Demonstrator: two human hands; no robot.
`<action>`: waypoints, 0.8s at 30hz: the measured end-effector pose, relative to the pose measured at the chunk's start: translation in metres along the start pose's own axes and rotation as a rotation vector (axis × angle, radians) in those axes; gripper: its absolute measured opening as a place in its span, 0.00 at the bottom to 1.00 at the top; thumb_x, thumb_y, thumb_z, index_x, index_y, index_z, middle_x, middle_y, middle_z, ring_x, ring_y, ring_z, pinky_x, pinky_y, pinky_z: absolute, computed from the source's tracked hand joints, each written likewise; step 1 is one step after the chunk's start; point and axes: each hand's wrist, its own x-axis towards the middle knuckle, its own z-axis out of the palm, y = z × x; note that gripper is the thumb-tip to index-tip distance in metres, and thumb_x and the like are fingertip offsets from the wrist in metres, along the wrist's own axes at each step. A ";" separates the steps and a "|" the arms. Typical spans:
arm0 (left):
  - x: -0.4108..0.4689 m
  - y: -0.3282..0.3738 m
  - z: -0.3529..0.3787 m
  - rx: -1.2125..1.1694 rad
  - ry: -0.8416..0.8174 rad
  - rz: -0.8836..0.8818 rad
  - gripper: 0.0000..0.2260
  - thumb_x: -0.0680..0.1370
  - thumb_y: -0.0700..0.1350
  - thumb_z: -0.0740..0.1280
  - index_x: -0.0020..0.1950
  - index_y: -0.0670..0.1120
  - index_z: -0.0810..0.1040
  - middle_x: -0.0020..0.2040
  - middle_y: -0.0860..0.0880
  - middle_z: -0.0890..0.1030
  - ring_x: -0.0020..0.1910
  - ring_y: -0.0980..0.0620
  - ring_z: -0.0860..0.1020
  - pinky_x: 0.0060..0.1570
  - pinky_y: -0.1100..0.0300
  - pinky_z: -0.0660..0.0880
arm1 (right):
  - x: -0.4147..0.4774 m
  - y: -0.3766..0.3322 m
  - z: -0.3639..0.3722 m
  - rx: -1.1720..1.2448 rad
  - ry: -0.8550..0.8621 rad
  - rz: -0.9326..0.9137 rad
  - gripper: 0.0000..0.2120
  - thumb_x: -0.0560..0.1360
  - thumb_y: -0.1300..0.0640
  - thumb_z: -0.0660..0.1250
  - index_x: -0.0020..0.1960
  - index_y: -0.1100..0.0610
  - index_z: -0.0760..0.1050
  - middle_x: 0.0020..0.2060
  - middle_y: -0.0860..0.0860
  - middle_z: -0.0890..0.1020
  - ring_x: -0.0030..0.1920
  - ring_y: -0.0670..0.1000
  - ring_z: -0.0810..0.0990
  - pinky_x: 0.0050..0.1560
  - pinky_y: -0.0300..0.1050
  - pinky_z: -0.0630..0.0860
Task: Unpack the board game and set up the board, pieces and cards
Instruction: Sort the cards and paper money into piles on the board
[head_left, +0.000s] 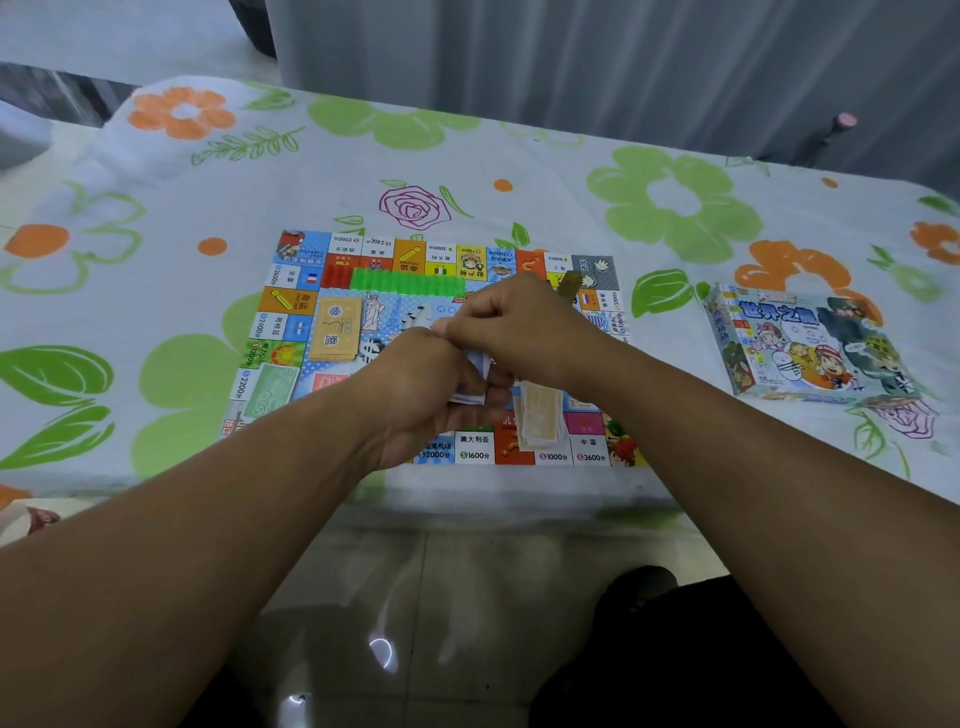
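Note:
The colourful game board lies flat on the flowered tablecloth. Above its middle my left hand grips a small stack of blue-white cards. My right hand curls over the top of the same stack, fingers pinching at it. On the board lie an orange card deck, a pale tan deck near the front edge, a green banknote at the left, a row of green plastic pieces and red pieces along the far side.
The game box lies to the right of the board on the tablecloth. The table's front edge runs just below the board, with shiny floor tiles beneath. A grey curtain hangs behind the table.

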 end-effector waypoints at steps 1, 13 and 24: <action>0.000 0.000 0.000 0.004 -0.006 0.001 0.12 0.78 0.26 0.57 0.52 0.38 0.77 0.48 0.38 0.83 0.44 0.45 0.83 0.33 0.58 0.82 | 0.001 0.001 0.001 -0.017 0.012 -0.002 0.14 0.77 0.53 0.71 0.37 0.60 0.83 0.29 0.47 0.80 0.31 0.48 0.78 0.37 0.46 0.77; -0.005 0.002 0.001 0.010 -0.031 0.012 0.13 0.80 0.27 0.55 0.47 0.39 0.77 0.43 0.41 0.83 0.41 0.47 0.85 0.30 0.59 0.81 | 0.002 -0.002 0.005 -0.035 0.063 -0.043 0.18 0.79 0.57 0.67 0.39 0.72 0.77 0.36 0.68 0.77 0.32 0.58 0.72 0.36 0.48 0.74; -0.002 0.003 -0.008 0.014 0.064 0.042 0.16 0.76 0.30 0.54 0.51 0.40 0.79 0.42 0.43 0.85 0.39 0.48 0.84 0.31 0.60 0.78 | -0.002 -0.001 -0.011 0.121 0.049 -0.009 0.06 0.73 0.70 0.71 0.45 0.61 0.83 0.32 0.52 0.82 0.29 0.42 0.79 0.33 0.38 0.76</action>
